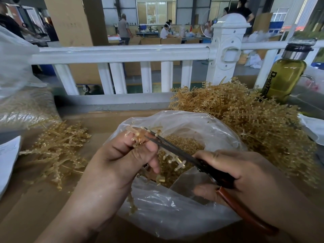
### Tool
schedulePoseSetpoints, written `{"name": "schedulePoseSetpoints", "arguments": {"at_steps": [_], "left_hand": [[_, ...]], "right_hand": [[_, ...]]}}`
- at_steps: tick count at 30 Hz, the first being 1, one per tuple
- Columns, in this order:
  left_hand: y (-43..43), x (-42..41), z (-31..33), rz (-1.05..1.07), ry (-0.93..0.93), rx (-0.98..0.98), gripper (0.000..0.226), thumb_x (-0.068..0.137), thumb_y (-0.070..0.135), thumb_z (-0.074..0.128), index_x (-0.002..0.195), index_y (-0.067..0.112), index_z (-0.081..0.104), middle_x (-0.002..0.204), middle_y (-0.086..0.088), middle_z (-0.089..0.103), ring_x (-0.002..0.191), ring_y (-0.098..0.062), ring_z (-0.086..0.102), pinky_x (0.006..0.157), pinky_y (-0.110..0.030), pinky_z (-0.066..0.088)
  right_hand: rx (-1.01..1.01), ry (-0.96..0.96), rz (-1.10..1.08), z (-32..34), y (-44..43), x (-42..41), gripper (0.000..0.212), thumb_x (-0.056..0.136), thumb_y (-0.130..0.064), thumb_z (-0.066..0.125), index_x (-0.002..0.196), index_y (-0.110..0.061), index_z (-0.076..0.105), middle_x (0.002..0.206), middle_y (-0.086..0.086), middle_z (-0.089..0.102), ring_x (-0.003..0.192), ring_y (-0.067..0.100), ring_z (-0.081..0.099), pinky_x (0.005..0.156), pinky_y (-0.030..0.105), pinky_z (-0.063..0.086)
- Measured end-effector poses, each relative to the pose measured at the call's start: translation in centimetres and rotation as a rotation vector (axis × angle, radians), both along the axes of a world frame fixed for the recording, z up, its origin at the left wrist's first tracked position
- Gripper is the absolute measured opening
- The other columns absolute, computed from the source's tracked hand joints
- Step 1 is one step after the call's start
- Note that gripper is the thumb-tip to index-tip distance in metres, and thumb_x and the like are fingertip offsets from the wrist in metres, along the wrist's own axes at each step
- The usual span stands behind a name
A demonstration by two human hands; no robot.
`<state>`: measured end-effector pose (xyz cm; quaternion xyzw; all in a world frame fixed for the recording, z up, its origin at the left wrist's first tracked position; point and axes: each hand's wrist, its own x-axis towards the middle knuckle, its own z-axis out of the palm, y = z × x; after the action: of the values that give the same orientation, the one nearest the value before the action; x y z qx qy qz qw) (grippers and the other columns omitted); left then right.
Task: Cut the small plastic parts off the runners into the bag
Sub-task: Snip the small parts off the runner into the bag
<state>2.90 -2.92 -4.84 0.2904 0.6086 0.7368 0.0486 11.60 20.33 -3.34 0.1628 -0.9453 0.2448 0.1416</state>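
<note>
My left hand (122,160) grips an amber plastic runner (138,135) with small parts on its branches, held over the open clear plastic bag (175,213). My right hand (245,174) holds scissors (177,148) with dark blades and red-brown handles; the blades are at the runner's upper end, beside my left fingers. Inside the bag lies a heap of cut amber parts (184,142). Part of the runner hangs below my left hand into the bag.
A big pile of uncut runners (245,116) lies at the right, a smaller pile (57,151) at the left on the cardboard surface (35,207). A filled bag (22,107) sits far left. A bottle (284,76) stands back right before a white railing (122,53). People work beyond.
</note>
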Motion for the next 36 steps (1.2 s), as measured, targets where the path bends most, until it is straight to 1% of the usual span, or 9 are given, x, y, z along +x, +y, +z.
{"name": "schedulePoseSetpoints", "arguments": {"at_steps": [4, 7, 10, 15, 18, 20, 25, 29, 36], "left_hand": [[-0.19, -0.05, 0.12, -0.006, -0.016, -0.021, 0.016, 0.078, 0.038, 0.073, 0.075, 0.023, 0.074, 0.064, -0.006, 0.062, 0.066, -0.023, 0.062, 0.067, -0.03, 0.053], [-0.25, -0.03, 0.2, -0.006, -0.024, -0.013, 0.015, 0.076, 0.038, 0.073, 0.074, 0.023, 0.074, 0.064, -0.008, 0.061, 0.065, -0.024, 0.061, 0.065, -0.026, 0.053], [-0.27, -0.03, 0.21, -0.022, -0.016, -0.033, 0.017, 0.077, 0.037, 0.073, 0.072, 0.021, 0.073, 0.063, -0.007, 0.06, 0.064, -0.024, 0.059, 0.064, -0.027, 0.052], [-0.21, 0.04, 0.27, -0.021, -0.034, -0.04, 0.022, 0.077, 0.038, 0.074, 0.068, 0.019, 0.07, 0.064, -0.008, 0.061, 0.065, -0.023, 0.061, 0.065, -0.025, 0.051], [-0.13, 0.19, 0.31, -0.007, -0.069, -0.031, 0.026, 0.076, 0.041, 0.075, 0.066, 0.017, 0.069, 0.065, -0.009, 0.061, 0.067, -0.023, 0.061, 0.071, -0.032, 0.047], [-0.08, 0.27, 0.39, 0.001, -0.085, -0.021, 0.025, 0.075, 0.041, 0.075, 0.066, 0.018, 0.069, 0.065, -0.009, 0.061, 0.068, -0.023, 0.062, 0.073, -0.033, 0.045], [0.08, 0.38, 0.53, -0.006, -0.097, -0.007, 0.026, 0.075, 0.042, 0.074, 0.064, 0.018, 0.069, 0.064, -0.008, 0.061, 0.065, -0.021, 0.061, 0.064, -0.025, 0.052], [0.23, 0.41, 0.55, -0.014, -0.096, 0.004, 0.028, 0.076, 0.041, 0.074, 0.062, 0.017, 0.068, 0.064, -0.007, 0.061, 0.064, -0.021, 0.061, 0.064, -0.025, 0.052], [0.39, 0.44, 0.46, 0.006, -0.071, 0.006, 0.021, 0.075, 0.04, 0.073, 0.066, 0.022, 0.069, 0.062, -0.005, 0.058, 0.063, -0.021, 0.058, 0.065, -0.028, 0.049]], "right_hand": [[0.006, 0.014, -0.004, 0.09, -0.07, -0.01, 0.051, 0.082, -0.074, 0.056, 0.125, -0.047, 0.052, 0.088, -0.015, 0.064, 0.076, 0.0, 0.064, 0.061, 0.021, 0.048], [0.009, 0.009, 0.007, 0.09, -0.06, 0.04, 0.05, 0.083, -0.076, 0.054, 0.126, -0.049, 0.049, 0.091, -0.014, 0.065, 0.078, 0.001, 0.064, 0.062, 0.024, 0.05], [0.019, 0.02, 0.014, 0.03, -0.01, -0.04, 0.051, 0.085, -0.076, 0.051, 0.127, -0.047, 0.048, 0.089, -0.016, 0.063, 0.077, 0.001, 0.063, 0.061, 0.026, 0.05], [0.001, 0.034, 0.027, -0.03, 0.05, -0.14, 0.052, 0.086, -0.075, 0.051, 0.125, -0.041, 0.054, 0.084, -0.018, 0.062, 0.074, -0.003, 0.062, 0.059, 0.021, 0.047], [-0.023, 0.037, 0.033, -0.14, 0.07, -0.23, 0.053, 0.086, -0.075, 0.051, 0.124, -0.039, 0.057, 0.084, -0.019, 0.064, 0.074, -0.003, 0.063, 0.058, 0.021, 0.048], [-0.031, 0.037, 0.031, -0.16, 0.04, -0.27, 0.055, 0.085, -0.074, 0.052, 0.126, -0.038, 0.058, 0.084, -0.018, 0.066, 0.074, -0.003, 0.064, 0.059, 0.022, 0.048], [-0.03, 0.036, 0.027, -0.07, 0.05, -0.28, 0.052, 0.084, -0.071, 0.057, 0.121, -0.036, 0.063, 0.081, -0.016, 0.066, 0.071, -0.001, 0.064, 0.058, 0.024, 0.048], [-0.039, 0.014, 0.018, 0.07, 0.12, -0.22, 0.049, 0.082, -0.069, 0.059, 0.115, -0.034, 0.064, 0.081, -0.014, 0.067, 0.07, 0.001, 0.065, 0.057, 0.025, 0.049], [-0.057, 0.017, 0.011, 0.0, 0.0, -0.18, 0.05, 0.082, -0.07, 0.058, 0.118, -0.036, 0.061, 0.082, -0.013, 0.068, 0.072, 0.001, 0.066, 0.058, 0.029, 0.052]]}}
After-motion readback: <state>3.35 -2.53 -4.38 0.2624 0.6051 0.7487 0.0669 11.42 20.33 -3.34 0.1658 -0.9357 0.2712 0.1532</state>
